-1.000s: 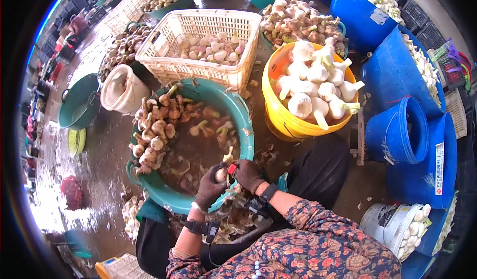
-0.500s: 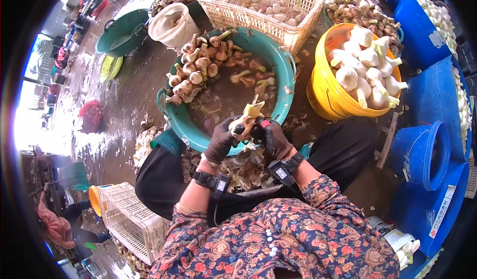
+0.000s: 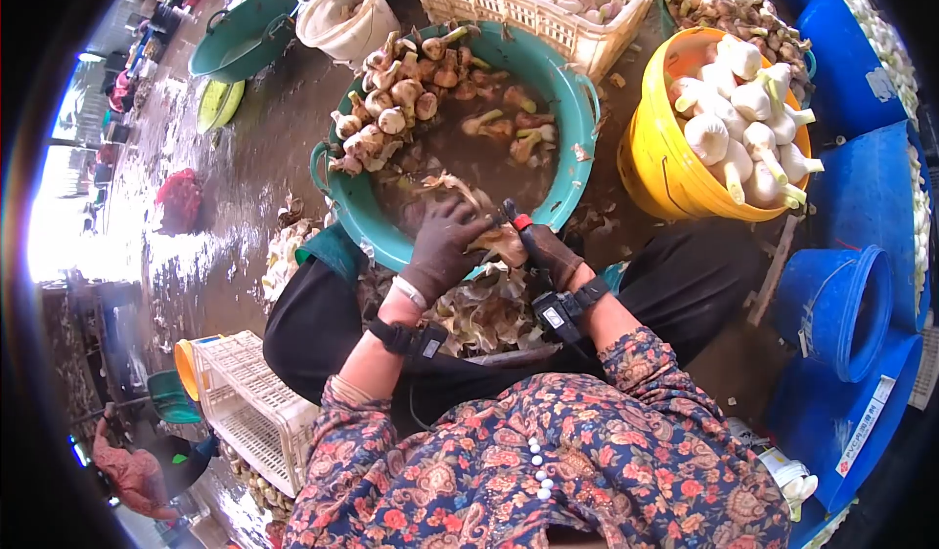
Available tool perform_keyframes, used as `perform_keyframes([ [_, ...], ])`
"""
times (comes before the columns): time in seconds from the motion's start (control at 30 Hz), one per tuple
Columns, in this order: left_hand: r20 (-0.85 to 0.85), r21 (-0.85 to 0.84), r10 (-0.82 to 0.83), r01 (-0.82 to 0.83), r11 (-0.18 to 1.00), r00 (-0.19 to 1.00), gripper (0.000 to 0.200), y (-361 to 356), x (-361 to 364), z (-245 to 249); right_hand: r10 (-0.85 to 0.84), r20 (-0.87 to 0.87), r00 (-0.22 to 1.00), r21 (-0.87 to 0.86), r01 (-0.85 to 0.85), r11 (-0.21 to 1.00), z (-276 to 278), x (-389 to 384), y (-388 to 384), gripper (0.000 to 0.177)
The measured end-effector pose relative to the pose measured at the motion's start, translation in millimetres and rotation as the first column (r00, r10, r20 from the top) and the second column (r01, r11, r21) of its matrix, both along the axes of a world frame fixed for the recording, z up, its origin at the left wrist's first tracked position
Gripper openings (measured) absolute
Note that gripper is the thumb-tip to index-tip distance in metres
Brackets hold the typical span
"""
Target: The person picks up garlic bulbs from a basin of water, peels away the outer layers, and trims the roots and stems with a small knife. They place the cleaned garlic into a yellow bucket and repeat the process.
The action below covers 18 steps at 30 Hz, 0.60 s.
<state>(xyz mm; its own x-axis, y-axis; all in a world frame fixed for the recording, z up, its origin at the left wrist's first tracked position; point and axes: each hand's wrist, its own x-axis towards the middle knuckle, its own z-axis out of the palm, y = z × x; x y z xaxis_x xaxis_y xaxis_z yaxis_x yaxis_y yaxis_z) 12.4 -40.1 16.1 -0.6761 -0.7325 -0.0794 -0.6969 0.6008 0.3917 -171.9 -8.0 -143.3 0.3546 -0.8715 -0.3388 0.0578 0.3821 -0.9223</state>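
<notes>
Over the near rim of the green tub (image 3: 577,173), both gloved hands are at one garlic bulb (image 3: 501,242) with loose, brownish outer skin. My right hand (image 3: 546,251) is closed on the bulb from the right, a red band on one finger. Reaching across from the left, my left hand (image 3: 445,241) has its fingers spread against the skin and stem. Unpeeled garlic (image 3: 391,119) is heaped at the tub's back left, and more bulbs lie in its murky water. Peeled skins (image 3: 494,309) are piled below the hands.
A yellow bucket (image 3: 650,153) of white garlic stands at the right, beside blue containers (image 3: 861,197) and a blue bucket (image 3: 817,300). Behind the tub are a white bucket (image 3: 347,26) and a crate (image 3: 528,11). Another crate (image 3: 259,393) and a crouching person (image 3: 132,466) are at the lower left.
My left hand has opened from its grip and moved over the bulb's skin and stem. The bulb has tilted and sits lower. The camera view has shifted slightly.
</notes>
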Motion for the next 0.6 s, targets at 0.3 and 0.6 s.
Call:
perform_keyframes([
  [0.3,-0.38,0.446,0.519,-0.339,0.828,0.766,0.017,35,-6,-32,0.018,-0.367,0.93,-0.131,-0.071,0.989,104,6,0,0.024],
  [0.6,-0.543,0.461,0.518,-0.28,0.842,0.661,0.027,35,1,-21,-0.084,0.353,0.932,0.473,-0.1,0.875,64,3,4,0.025],
])
